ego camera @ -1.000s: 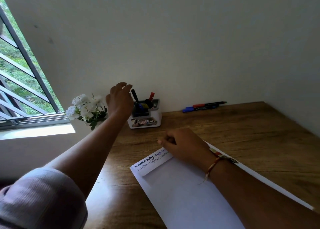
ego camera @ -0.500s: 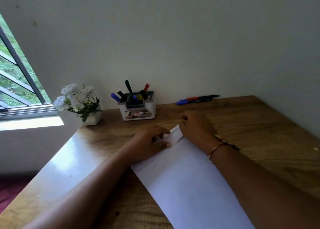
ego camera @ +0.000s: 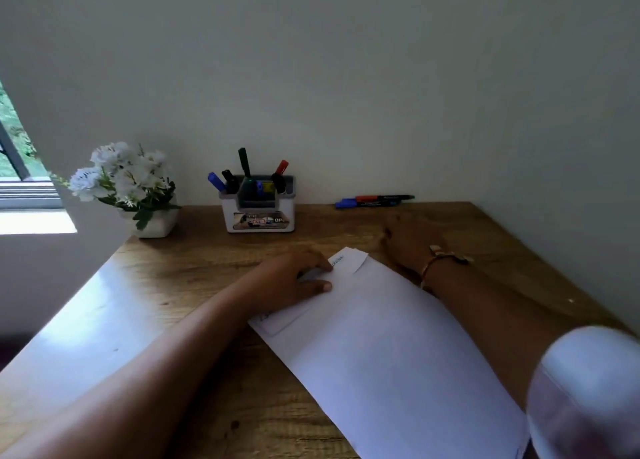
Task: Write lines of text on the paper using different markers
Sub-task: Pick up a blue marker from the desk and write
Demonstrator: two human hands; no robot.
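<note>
A white sheet of paper point(ego camera: 398, 347) lies slanted on the wooden desk point(ego camera: 194, 268). Its far end is folded over, and a small flap with handwriting point(ego camera: 346, 260) shows there. My left hand point(ego camera: 294, 280) pinches that folded edge between fingers and thumb. Beyond the paper's right edge, my right hand point(ego camera: 410, 242) lies flat and blurred on the desk, holding nothing, with a bracelet on its wrist. A white marker holder point(ego camera: 258, 212) by the wall has several markers standing in it. A blue and a red marker point(ego camera: 374, 200) lie along the wall.
A white pot of white flowers point(ego camera: 136, 188) stands at the desk's back left corner. A barred window point(ego camera: 14, 153) is at the far left. The wall closes the desk at the back and right. A pale blurred sleeve point(ego camera: 585, 392) fills the lower right.
My left hand came back from the marker holder to the paper's folded edge. My right hand slid off the paper to the desk beyond it. The view shifted.
</note>
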